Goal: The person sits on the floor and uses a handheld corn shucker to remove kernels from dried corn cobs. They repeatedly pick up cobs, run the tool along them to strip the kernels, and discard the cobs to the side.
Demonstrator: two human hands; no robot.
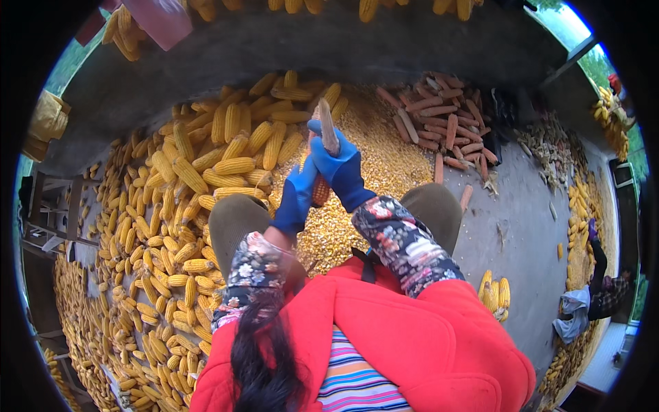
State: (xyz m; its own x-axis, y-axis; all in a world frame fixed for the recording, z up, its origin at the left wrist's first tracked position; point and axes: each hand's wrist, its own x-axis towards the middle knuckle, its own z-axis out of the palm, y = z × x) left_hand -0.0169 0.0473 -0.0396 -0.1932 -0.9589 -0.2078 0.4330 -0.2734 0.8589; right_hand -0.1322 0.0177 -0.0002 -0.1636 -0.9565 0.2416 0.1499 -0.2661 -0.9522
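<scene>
My left hand, in a blue glove, grips a maize cob held up between my knees. Reddish, bare cob shows at its lower end; much of the rest is hidden by the gloves. Against it rests my right hand, gloved in blue too, closed around a tapered grey-brown piece. That piece points away from me; whether it is wood or a dry cob I cannot tell. Loose yellow kernels form a heap beneath both hands. Unshelled maize ears are piled at the heap's left.
Stripped reddish cobs lie piled beyond my right knee. Dry husks are farther right. Several ears rest on the concrete floor. Another person is at the far right. A grey wall stands ahead.
</scene>
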